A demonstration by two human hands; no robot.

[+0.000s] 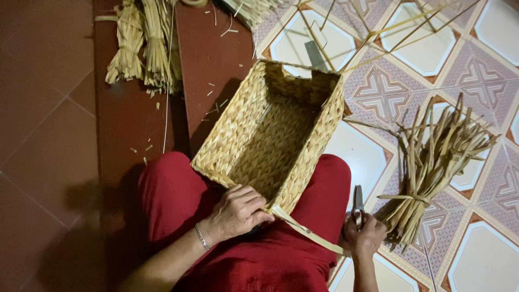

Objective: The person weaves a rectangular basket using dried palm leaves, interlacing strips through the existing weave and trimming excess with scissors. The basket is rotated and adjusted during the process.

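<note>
While the woven basket (273,132) is resting across the person's red-clad lap, the left hand (238,211) is closing its fingers on the basket's near rim, pinching a flat straw strand (308,232) that is trailing off toward the right. Over there the right hand (365,235) is curling shut around a pair of scissors (358,203), blades pointing up, just beside a tied bundle of dried stalks (432,162) lying on the patterned tiles (378,86).

I sit on a home's tiled floor (48,135), my weaving spot: dried reed bundles (432,162) lie around.
</note>
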